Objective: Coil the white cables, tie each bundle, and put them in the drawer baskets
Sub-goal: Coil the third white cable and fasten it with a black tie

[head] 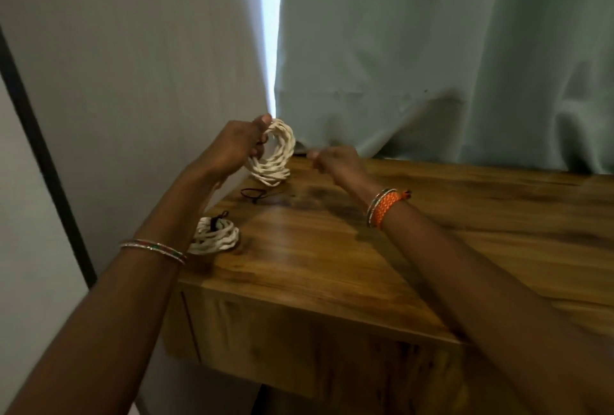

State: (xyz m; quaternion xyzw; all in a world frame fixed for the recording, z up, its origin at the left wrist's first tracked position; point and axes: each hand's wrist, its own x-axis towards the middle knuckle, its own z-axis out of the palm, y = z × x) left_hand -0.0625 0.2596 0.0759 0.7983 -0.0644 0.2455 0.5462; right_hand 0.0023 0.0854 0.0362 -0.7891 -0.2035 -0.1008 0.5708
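Note:
My left hand [237, 145] grips a coil of white twisted cable [277, 155] and holds it upright, its lower edge resting on the back left corner of the wooden table [332, 248]. My right hand [335, 162] hovers just right of that coil with its fingers closed; it is blurred, and I cannot tell whether it pinches anything. A second white cable coil [216, 236], bound with a black tie, lies flat near the table's left edge. One loose black tie [257, 195] lies on the wood between the two coils.
A pale green curtain [398, 65] hangs right behind the table, with a bright gap of light in it. The table's front face [299, 348] shows a drawer panel below the top. A dark frame edge [43, 148] runs along the wall at left.

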